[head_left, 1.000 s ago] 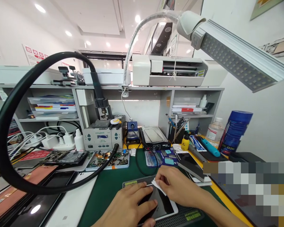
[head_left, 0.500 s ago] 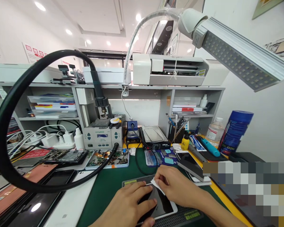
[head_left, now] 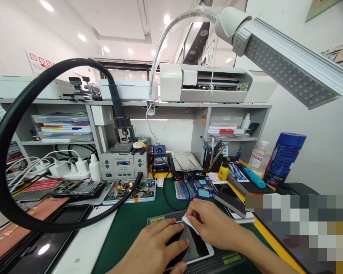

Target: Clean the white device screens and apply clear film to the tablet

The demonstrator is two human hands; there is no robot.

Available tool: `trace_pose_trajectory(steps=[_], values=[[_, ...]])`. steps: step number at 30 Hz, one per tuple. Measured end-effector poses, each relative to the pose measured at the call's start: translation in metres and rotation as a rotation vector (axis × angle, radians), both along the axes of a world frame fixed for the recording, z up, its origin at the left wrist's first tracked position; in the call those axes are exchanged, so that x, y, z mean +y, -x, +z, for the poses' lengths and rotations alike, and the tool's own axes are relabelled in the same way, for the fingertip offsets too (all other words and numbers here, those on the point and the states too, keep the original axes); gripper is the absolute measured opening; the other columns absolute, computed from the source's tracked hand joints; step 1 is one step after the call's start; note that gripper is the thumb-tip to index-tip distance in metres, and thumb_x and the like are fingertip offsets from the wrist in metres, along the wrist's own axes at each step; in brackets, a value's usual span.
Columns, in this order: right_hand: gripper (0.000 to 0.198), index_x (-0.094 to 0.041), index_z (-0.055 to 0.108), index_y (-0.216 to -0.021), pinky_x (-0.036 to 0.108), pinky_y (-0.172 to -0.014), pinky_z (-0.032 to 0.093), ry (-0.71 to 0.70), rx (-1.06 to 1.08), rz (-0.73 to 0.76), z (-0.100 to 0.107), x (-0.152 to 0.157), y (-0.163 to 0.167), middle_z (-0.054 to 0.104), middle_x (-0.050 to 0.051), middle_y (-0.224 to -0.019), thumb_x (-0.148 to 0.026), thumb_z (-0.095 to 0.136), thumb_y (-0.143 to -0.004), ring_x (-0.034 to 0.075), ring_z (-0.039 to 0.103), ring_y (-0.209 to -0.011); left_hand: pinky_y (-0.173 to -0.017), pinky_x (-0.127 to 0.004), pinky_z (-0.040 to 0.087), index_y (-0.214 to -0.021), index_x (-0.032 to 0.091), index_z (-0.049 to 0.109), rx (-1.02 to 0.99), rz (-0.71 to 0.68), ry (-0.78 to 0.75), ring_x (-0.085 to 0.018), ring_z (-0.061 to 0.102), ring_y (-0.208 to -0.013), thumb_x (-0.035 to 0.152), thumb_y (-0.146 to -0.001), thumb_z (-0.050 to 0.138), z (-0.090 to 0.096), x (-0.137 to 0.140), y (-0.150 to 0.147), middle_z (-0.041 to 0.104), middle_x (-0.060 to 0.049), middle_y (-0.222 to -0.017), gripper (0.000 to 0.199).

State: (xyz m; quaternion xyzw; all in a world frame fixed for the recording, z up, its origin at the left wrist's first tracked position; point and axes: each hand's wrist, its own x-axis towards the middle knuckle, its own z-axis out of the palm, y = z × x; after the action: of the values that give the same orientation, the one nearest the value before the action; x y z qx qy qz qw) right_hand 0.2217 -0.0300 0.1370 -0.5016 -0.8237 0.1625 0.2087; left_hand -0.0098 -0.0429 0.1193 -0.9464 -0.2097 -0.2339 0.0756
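A white-framed smartphone (head_left: 200, 247) with a dark screen lies on a grey perforated mat (head_left: 208, 268). My left hand (head_left: 157, 243) rests over its left part, fingers spread on the glass and thumb near the close edge. My right hand (head_left: 207, 222) is closed in a pinch at the phone's far edge. From under its fingers a white wipe (head_left: 190, 225) shows, touching the screen's edge. My hands hide part of the phone, and the wipe's full shape cannot be seen.
Behind the hands stand a grey rework station (head_left: 124, 165), a tray of small parts (head_left: 147, 192) and a hot plate (head_left: 188, 173). A black hose (head_left: 25, 217) loops across the left. Stacked phones (head_left: 231, 199) lie right of my right hand; an LED lamp (head_left: 288, 68) hangs above.
The camera view has shifted very slightly. Both hands, the wipe and the phone stay practically where they were.
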Motion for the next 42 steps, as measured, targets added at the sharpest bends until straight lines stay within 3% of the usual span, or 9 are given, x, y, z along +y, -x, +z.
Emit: trace_pose_trajectory(steps=[27,33,37,42], values=[[0.016,-0.021,0.057,-0.084,0.025,-0.063,0.039,-0.029,-0.03,0.017,0.0,-0.001,0.0,0.061,0.002,-0.084,-0.017,0.046,-0.094,0.017,0.056,-0.074,-0.092,-0.037,0.058,-0.12,0.027,0.068,-0.016,0.005,-0.004,-0.027,0.066,-0.114,0.041,-0.093,0.057,-0.003,0.001,-0.001,0.069,-0.005,-0.125,0.033],[0.016,-0.021,0.056,-0.083,0.025,-0.063,0.039,-0.027,-0.038,0.018,0.0,-0.001,-0.001,0.061,0.001,-0.084,-0.017,0.046,-0.094,0.017,0.056,-0.074,-0.084,-0.036,0.06,-0.116,0.027,0.069,-0.109,-0.038,-0.082,-0.027,0.068,-0.107,0.046,-0.092,0.054,-0.021,0.011,-0.002,0.072,-0.004,-0.12,0.034],[0.015,-0.021,0.056,-0.083,0.025,-0.063,0.038,-0.034,-0.04,0.018,0.0,-0.001,-0.001,0.062,0.001,-0.085,-0.016,0.046,-0.093,0.016,0.055,-0.074,-0.088,-0.036,0.058,-0.119,0.029,0.067,-0.132,-0.051,-0.069,-0.027,0.067,-0.11,0.045,-0.09,0.055,-0.037,0.017,-0.003,0.069,-0.003,-0.124,0.035],[0.015,-0.021,0.056,-0.083,0.025,-0.063,0.038,-0.04,-0.042,0.024,-0.001,-0.001,-0.001,0.061,0.001,-0.085,-0.014,0.046,-0.092,0.016,0.055,-0.075,-0.09,-0.037,0.057,-0.121,0.029,0.066,-0.119,-0.052,-0.043,-0.027,0.065,-0.113,0.044,-0.089,0.056,-0.04,0.018,-0.001,0.068,-0.004,-0.126,0.037]])
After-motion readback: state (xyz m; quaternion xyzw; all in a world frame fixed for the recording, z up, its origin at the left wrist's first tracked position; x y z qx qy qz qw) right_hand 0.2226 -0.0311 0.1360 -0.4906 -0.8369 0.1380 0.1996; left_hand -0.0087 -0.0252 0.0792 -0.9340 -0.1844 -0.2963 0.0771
